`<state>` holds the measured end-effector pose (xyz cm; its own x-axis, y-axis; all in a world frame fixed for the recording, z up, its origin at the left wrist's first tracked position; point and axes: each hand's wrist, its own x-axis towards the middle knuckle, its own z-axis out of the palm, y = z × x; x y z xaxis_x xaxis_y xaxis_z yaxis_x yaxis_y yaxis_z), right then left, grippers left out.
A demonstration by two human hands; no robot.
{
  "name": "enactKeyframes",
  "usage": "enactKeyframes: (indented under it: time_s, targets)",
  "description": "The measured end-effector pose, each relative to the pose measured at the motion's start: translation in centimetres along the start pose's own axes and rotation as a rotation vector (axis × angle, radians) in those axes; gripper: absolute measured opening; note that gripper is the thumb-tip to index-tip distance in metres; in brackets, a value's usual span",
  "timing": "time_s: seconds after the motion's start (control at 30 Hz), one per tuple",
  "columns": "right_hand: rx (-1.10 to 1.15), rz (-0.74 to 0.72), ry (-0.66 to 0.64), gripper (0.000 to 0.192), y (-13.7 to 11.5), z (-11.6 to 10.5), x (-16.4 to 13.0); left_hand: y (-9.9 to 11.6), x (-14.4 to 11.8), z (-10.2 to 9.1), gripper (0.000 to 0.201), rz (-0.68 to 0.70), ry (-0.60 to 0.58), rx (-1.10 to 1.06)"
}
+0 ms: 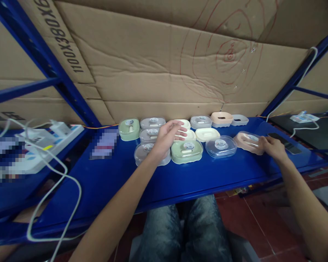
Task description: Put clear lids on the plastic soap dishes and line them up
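This looks like a stockroom or small warehouse rather than a home. A blue metal shelf (104, 174) with slanted blue steel uprights (43, 62) serves as the work surface, and flattened cardboard sheets (158, 62), one printed with carton dimensions, line the back of the rack. Many near-identical lidded plastic soap boxes (186, 151) in green, grey, cream and pink sit in rows, each with a round label, like goods in stock. A power strip (47, 140) with white cables lies on the neighbouring shelf, above a red tiled floor (251, 222).
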<state>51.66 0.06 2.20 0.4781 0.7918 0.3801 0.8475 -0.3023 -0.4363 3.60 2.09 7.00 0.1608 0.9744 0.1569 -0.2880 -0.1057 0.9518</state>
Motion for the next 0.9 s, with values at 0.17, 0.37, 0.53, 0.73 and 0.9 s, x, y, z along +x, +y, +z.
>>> enactKeyframes:
  time_s: [0.17, 0.37, 0.53, 0.73, 0.9]
  targets:
    - [-0.082, 0.03, 0.064, 0.042, -2.4, -0.2, -0.8, 0.0, 0.0, -0.1, 0.012, 0.009, -0.004, -0.01]
    - [-0.055, -0.255, 0.123, 0.05, -9.5, 0.4, -2.2, -0.3, 0.2, -0.2, 0.01, 0.035, 0.016, 0.017]
    - [-0.112, -0.555, -0.172, 0.052, -17.6, 1.9, -2.8, -0.3, 0.4, -0.4, 0.009, 0.062, 0.049, 0.03]
    - [-0.37, -0.377, -0.646, 0.086, -22.7, 4.8, -2.2, -0.1, 0.4, -0.6, 0.01, 0.06, 0.07, 0.013]
    - [-0.396, -0.289, -0.674, 0.111, -23.4, 6.5, -2.2, -0.1, 0.2, -0.3, 0.006, 0.044, 0.052, -0.004]
